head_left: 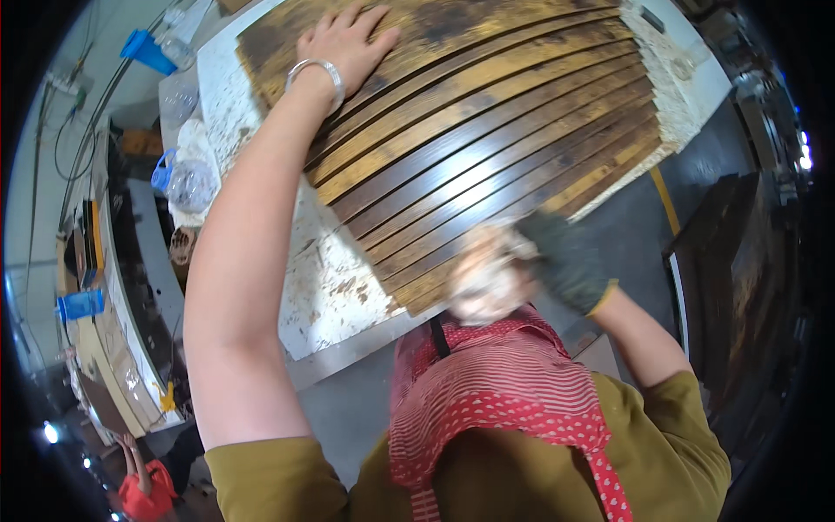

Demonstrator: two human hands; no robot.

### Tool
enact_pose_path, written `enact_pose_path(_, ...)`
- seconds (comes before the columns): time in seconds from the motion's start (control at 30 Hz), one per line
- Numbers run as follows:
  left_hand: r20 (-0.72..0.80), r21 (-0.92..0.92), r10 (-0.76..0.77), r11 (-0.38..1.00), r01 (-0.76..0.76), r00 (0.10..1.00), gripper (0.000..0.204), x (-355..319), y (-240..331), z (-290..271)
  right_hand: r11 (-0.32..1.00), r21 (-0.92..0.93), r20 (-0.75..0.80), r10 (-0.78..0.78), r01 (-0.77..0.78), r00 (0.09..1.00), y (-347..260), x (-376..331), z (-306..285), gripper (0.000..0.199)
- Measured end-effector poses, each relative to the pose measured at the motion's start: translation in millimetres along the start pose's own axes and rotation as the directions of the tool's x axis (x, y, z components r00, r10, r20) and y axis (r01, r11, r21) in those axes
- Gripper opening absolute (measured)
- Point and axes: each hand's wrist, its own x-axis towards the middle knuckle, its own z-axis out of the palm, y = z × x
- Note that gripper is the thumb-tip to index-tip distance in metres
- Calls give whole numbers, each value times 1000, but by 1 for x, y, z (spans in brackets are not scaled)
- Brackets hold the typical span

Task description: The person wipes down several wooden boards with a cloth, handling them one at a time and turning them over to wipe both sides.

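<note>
Two hands work over one stack of brown boards [487, 76] in the head view; the boards overlap in a stepped fan on a pale, stained table [326, 291], their long axes slanting from lower left to upper right. The left hand [346, 50] is bare and spread wide, palm down on the farthest wide board, near its left end, holding nothing; the right hand [570, 265], in a dark glove, is closed round a crumpled pale cloth [489, 277] at the near edge of the fan; blur hides whether that cloth touches the wood. From the right hand the boards lie ahead and to the left, rising away step by step; it is the nearer hand to the closest narrow boards, the left to the far one. No brand, label or writing can be read on the boards or on the clear bottle [190, 186] at left.
</note>
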Motion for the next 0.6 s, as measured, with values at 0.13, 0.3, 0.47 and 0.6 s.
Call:
enact_pose_path(0.13,-9,-165,75,983,-75,997,54,7,23,-18,930,-345,-213,-207,124,955,23,-10,47,31)
enact_pose_path(0.3,-61,8,75,997,-74,995,54,8,8,2,905,-120,171,-385,407,907,-27,32,114,19)
enact_pose_path(0.47,-34,-29,76,997,-77,997,53,0,3,-1,999,-4,68,46,-46,997,-8,-1,-7,22)
enact_pose_path(0.6,-38,31,69,997,-68,997,54,-2,-1,-1,921,-297,132,-223,253,966,-16,13,35,19)
